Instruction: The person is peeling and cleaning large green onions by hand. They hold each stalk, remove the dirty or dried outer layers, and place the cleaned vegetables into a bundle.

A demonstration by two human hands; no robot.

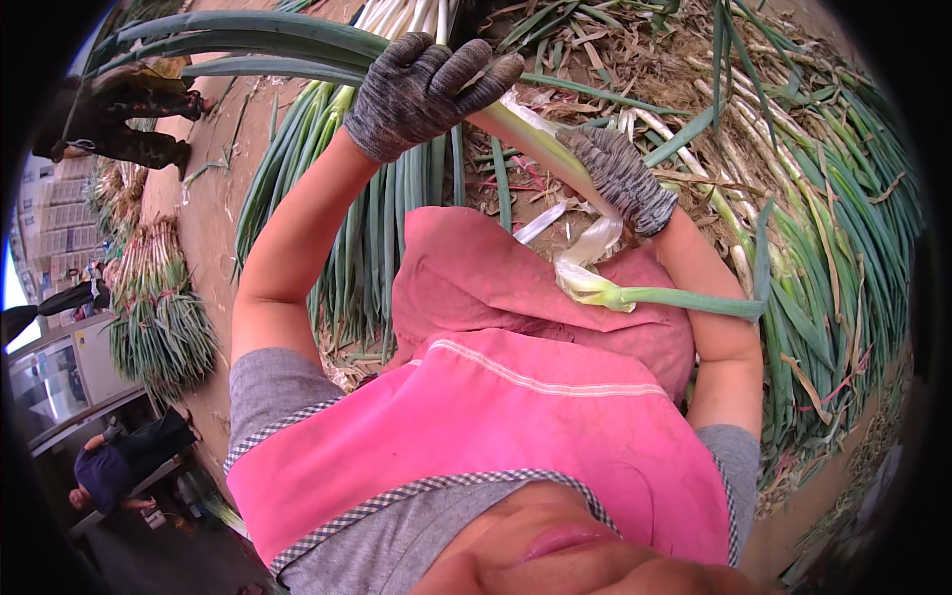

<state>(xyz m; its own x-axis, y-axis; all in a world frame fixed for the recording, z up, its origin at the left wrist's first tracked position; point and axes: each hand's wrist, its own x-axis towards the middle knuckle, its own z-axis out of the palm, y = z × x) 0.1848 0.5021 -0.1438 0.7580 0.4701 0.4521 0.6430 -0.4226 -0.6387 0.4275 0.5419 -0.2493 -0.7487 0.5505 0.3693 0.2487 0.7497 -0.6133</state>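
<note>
Brown ground point(213, 233) was littered with dry leaves point(640, 81), and a big heap of green onions point(858, 268) was spread along the right side. Another bunch point(397, 213) was laid out behind the left forearm. Farther off at the left, one more bundle point(164, 297) could be seen, and a person in a dark blue top point(109, 476) was seen near the edge. One long green onion point(538, 151) was held up over the lap, between two hands in gray knit gloves. Its green leaves were stretched out to the left, and its pale stalk was slanted down to the right hand point(625, 183). By the left hand point(426, 94) the onion was gripped, with fingers bent around it. The right hand was placed at the lower stalk, but its fingertips were mostly hidden, so it could not be told if they were closed on it. Below that hand, a thin white peel point(592, 246) was seen hanging, joined to a green leaf point(684, 298) in front of the pink cloth point(526, 263).
</note>
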